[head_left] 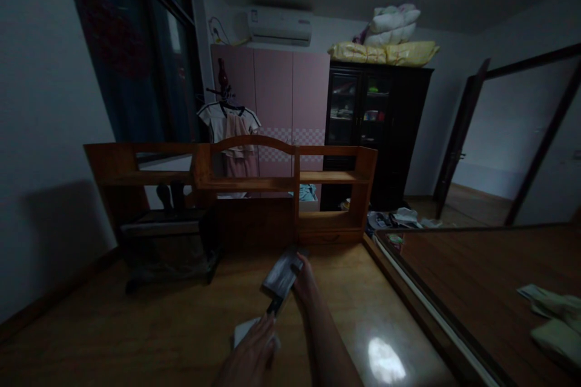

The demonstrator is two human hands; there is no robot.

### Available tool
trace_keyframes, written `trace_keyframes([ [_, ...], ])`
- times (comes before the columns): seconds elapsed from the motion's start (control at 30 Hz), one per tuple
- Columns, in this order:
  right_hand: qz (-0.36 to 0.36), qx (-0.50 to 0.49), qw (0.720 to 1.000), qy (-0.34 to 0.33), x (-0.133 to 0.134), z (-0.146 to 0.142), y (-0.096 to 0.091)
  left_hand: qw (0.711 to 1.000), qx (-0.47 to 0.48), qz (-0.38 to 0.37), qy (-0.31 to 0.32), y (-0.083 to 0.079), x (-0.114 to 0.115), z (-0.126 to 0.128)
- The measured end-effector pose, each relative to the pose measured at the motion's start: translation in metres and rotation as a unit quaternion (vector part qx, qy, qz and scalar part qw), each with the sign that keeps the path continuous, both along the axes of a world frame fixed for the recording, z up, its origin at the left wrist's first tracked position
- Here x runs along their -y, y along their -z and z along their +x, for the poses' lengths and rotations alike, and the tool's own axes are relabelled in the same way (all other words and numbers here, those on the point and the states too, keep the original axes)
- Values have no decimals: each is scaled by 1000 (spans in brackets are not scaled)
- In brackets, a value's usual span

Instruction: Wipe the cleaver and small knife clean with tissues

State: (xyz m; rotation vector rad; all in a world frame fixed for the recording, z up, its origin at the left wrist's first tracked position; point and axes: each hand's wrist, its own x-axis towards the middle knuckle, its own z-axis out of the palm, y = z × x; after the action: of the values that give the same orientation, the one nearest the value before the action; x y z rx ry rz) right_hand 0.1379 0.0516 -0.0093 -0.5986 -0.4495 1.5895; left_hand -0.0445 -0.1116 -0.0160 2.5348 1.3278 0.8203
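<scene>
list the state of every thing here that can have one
Metal cleaver with black handle: held by its blade in the right hand
White cloth or paper: partly hidden by the left hand
Pink checker-banded wardrobe: doors shut
Black glass-fronted cabinet: doors shut
Dark brown wooden door: open
White air conditioner: cannot tell if on

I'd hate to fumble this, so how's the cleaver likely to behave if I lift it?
The cleaver will probably stay stiff, since its blade looks like metal. It may feel blade-heavy, as the blade is much wider than the dark handle. Its smooth-looking side could slip against the right hand.
</scene>
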Motion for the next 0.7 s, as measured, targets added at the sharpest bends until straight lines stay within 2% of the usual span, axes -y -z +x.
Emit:
trace_keyframes([
  [0.07,-8,-3,1000,-6,2,0,-2,999,-15,-1,-28,-2,-4,9],
  [0.13,-14,-4,1000,-10,5,0,-5,998,-35,41,-42,5,-10,14],
  [0.3,-6,11,1000,-8,8,-2,-8,969,-88,231,-10,43,-20,3],
  [0.37,4,17,1000,-4,7,-3,-9,960,-100,258,-31,53,-16,-5],
  [0.47,15,21,1000,-3,6,-3,-10,965,-100,236,-50,54,-1,-11],
  [0.7,-13,6,1000,-6,3,0,-3,986,-48,104,-119,29,32,6],
])
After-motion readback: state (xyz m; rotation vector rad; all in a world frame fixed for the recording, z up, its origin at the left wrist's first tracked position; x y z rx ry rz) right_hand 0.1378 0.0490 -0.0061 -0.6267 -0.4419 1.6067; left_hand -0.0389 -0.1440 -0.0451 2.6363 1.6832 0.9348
